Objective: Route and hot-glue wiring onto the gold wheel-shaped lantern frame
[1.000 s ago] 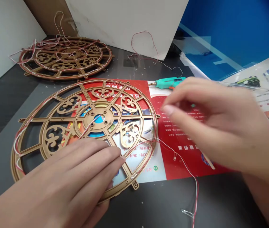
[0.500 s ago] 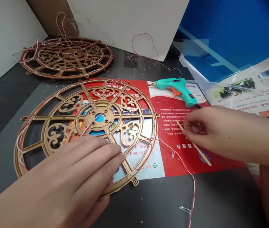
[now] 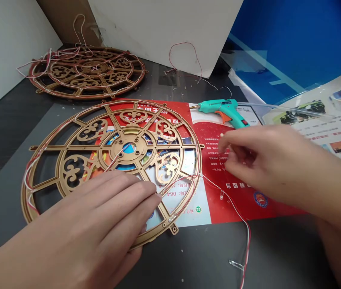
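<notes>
A round gold openwork frame [image 3: 131,148] lies on the red and white printed sheet, with red and white wire [image 3: 247,237] running along its rim and off its right side. My left hand [image 3: 107,216] grips the frame's near edge, fingers over the top and thumb below. Over the sheet, my right hand [image 3: 254,160] is closed in a pinch on the thin pale stick, of which only a small tip [image 3: 221,135] shows. Just behind that hand rests a teal glue gun [image 3: 221,109], its nozzle pointing left.
A second gold frame [image 3: 89,74] with tangled wires sits at the back left. A white box [image 3: 164,32] stands behind. Loose wire [image 3: 185,43] rises near the box, and printed material [image 3: 317,116] lies at the right.
My right hand has moved slightly up and left, turning the pale stick so that only its tip shows. The view has shifted slightly; my left hand stays on the frame.
</notes>
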`<state>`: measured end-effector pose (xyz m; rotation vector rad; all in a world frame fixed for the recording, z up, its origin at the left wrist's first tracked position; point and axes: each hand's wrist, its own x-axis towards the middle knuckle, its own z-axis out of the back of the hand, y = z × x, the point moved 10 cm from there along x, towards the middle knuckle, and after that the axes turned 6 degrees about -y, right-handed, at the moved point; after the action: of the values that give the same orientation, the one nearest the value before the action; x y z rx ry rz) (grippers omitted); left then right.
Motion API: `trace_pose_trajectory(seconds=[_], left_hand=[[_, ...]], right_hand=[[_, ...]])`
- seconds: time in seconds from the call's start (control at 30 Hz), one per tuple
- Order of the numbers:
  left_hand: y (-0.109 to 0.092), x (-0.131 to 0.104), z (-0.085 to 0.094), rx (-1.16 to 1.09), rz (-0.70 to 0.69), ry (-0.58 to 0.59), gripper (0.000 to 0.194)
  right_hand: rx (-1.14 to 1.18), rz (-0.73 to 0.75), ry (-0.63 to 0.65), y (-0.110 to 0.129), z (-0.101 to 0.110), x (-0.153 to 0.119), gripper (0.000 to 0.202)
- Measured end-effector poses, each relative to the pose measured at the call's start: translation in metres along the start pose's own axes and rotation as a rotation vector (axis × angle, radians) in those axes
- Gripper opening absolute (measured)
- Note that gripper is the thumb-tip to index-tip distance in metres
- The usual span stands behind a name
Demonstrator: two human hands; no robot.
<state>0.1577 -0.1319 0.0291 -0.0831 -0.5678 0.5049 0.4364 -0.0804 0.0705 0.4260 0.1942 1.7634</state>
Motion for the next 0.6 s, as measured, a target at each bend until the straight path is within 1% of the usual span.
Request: trace_pose_trajectory(seconds=[0.07,0.17,0.23,0.37,0.43,0.47,0.5,0.6], left_hand=[[-0.002,0.002,-0.001,-0.012,-0.016,0.006,0.043],[-0.008,0.005,0.001,0.006,-0.065,-0.002,0.05],[-0.009,0.006,0.002,0.02,-0.072,-0.012,0.05],[-0.009,0.007,0.0,0.016,-0.076,-0.003,0.046],[-0.009,0.008,-0.001,0.021,-0.081,0.005,0.047],[-0.009,0.009,-0.001,0.02,-0.085,0.005,0.047],[-0.009,0.009,-0.001,0.017,-0.086,0.007,0.046],[-0.01,0.011,0.0,0.006,-0.092,0.002,0.044]], right_hand=[[0.027,0.064,-0.095,0.01,0.013,0.003,0.029],[0.111,0.05,-0.201,0.011,0.026,0.004,0.019],[0.232,0.046,-0.252,0.009,0.029,0.003,0.019],[0.416,0.036,-0.289,0.004,0.024,0.0,0.022],[0.512,0.01,-0.33,0.005,0.025,-0.003,0.013],[0.554,0.002,-0.345,0.008,0.025,-0.004,0.006],[0.58,0.003,-0.346,0.013,0.025,-0.004,0.006],[0.521,0.009,-0.254,0.037,0.016,0.004,0.021]])
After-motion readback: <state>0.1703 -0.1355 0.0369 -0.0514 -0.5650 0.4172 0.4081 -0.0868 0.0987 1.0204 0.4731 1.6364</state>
